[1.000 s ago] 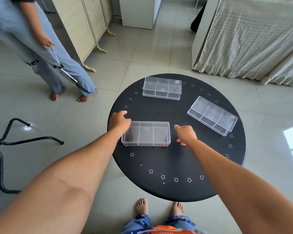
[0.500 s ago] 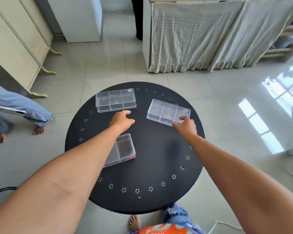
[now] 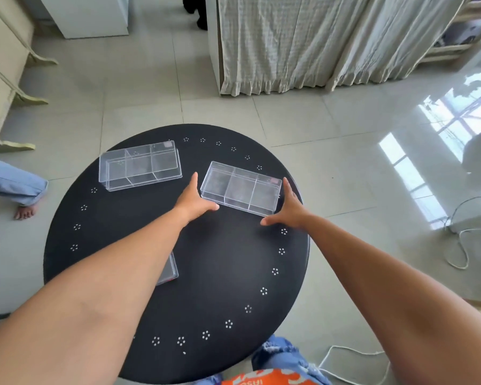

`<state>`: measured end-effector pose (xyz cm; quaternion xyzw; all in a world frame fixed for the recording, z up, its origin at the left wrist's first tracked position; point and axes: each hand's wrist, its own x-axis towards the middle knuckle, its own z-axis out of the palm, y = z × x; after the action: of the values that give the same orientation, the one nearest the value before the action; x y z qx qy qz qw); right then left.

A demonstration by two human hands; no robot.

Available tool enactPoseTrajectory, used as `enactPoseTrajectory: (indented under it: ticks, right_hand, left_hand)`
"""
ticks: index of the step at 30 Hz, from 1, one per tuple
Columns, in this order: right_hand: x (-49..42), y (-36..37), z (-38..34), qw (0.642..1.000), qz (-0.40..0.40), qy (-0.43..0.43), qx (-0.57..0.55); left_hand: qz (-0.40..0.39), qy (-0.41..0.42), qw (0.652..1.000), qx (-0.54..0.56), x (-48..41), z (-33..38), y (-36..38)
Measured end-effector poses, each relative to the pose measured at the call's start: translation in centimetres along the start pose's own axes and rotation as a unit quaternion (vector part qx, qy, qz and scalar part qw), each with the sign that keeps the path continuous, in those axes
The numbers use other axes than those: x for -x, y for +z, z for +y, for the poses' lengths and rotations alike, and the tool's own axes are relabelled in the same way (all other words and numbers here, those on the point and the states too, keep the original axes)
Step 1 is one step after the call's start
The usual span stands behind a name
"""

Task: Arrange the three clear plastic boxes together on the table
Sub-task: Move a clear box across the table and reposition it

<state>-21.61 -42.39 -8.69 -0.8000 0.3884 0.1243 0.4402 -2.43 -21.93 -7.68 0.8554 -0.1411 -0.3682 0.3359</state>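
Observation:
Three clear plastic boxes with dividers lie on a round black table [image 3: 222, 273]. The right-hand box [image 3: 240, 188] sits near the table's far right. My left hand [image 3: 193, 200] presses against its left end and my right hand [image 3: 286, 209] against its right end, thumbs along the near side, holding it between them. A second box [image 3: 139, 165] rests alone at the far left. The third box [image 3: 169, 269] is nearer to me, mostly hidden under my left forearm.
Another person's jeans leg [image 3: 14, 182] and bare foot [image 3: 25, 211] are on the floor left of the table. A folding screen [image 3: 0, 79] stands far left, curtained furniture [image 3: 289, 43] behind. A white cable [image 3: 456, 245] trails on the floor to the right.
The view swung right. My left hand left the near box and moved forward to the left end of the right-hand box. My right hand settled on that box's right end.

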Motion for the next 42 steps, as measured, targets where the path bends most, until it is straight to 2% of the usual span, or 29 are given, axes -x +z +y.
enactPoseTrajectory:
  ticks: [8,13,17,20,24,28,32,35,42]
  right_hand:
    - [-2.0,0.0,0.9,0.999,-0.014,-0.020,-0.049]
    - [-2.5,-0.6,0.4,0.994,-0.014,-0.027,-0.105]
    - [-2.3,-2.9,-0.9,0.975,-0.086,-0.002,-0.205]
    - [-2.2,-4.8,-1.8,0.960,-0.146,-0.002,-0.240]
    - [-1.9,-5.7,-3.0,0.954,-0.114,0.032,-0.277]
    - [-1.7,-5.7,-4.0,0.960,-0.082,0.064,-0.259]
    - [-1.9,-5.8,-4.6,0.963,-0.103,0.070,-0.239]
    - [-3.1,-5.8,-4.6,0.969,-0.101,0.060,-0.218]
    - [-5.1,-5.6,-4.7,0.986,-0.037,0.088,-0.138]
  left_hand:
    - [-0.014,-0.007,0.998,0.065,-1.0,-0.6,1.4]
    - [0.013,0.021,0.994,0.104,-0.6,-0.6,1.3]
    - [0.052,0.023,0.991,0.125,0.0,-0.1,-0.3]
    - [0.060,0.037,0.989,0.132,0.7,0.6,-1.4]
    - [0.077,0.056,0.984,0.149,1.2,1.2,-1.9]
    - [0.130,0.047,0.978,0.158,1.0,1.9,-1.7]
    - [0.180,0.011,0.967,0.182,0.3,2.5,-1.5]
    - [0.191,-0.016,0.963,0.189,-0.2,2.6,-1.0]
    - [0.205,-0.070,0.961,0.170,-1.2,2.5,0.7]
